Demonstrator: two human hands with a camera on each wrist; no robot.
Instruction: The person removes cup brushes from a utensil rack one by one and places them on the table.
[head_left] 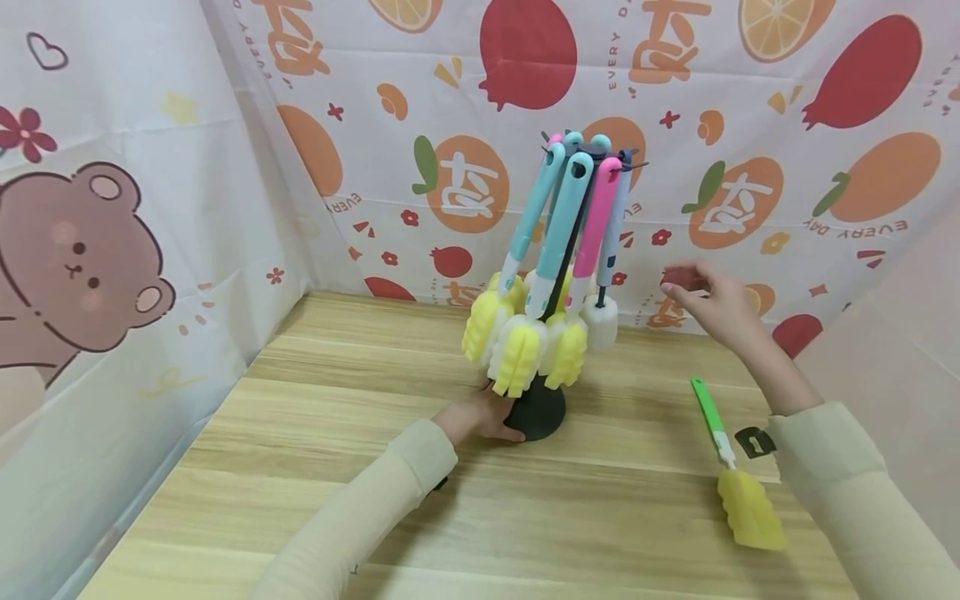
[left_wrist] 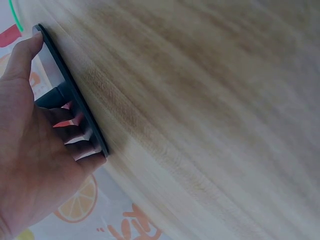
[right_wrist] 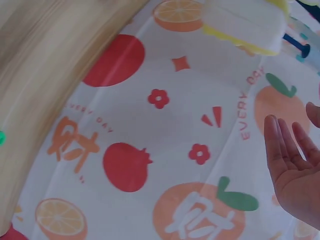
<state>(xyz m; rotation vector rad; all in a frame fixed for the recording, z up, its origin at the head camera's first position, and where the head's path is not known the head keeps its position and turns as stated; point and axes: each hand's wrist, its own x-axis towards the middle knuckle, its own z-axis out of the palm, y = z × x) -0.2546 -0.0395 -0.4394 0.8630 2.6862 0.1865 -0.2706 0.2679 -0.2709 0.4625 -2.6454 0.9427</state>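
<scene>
A black stand [head_left: 542,412] with a round base is upright on the table, with several sponge bottle brushes hanging from its top hooks. Their handles are teal, pink and grey-blue, and their sponge heads [head_left: 517,354] yellow and white. My left hand [head_left: 487,414] grips the base low down; in the left wrist view the thumb and little finger lie at opposite edges of the black base [left_wrist: 75,92]. To the right of the brushes, my right hand [head_left: 712,304] is raised in the air with loosely bent fingers and nothing in it. The right wrist view shows a sponge head [right_wrist: 245,25] above that hand.
A green-handled brush with a yellow sponge head [head_left: 750,510] lies on the wooden table [head_left: 600,525] at the right, below my right forearm. Beside it is a small black piece [head_left: 755,442]. Fruit-print cloth [head_left: 450,108] hangs behind the table, and a bear-print cloth [head_left: 75,258] at the left.
</scene>
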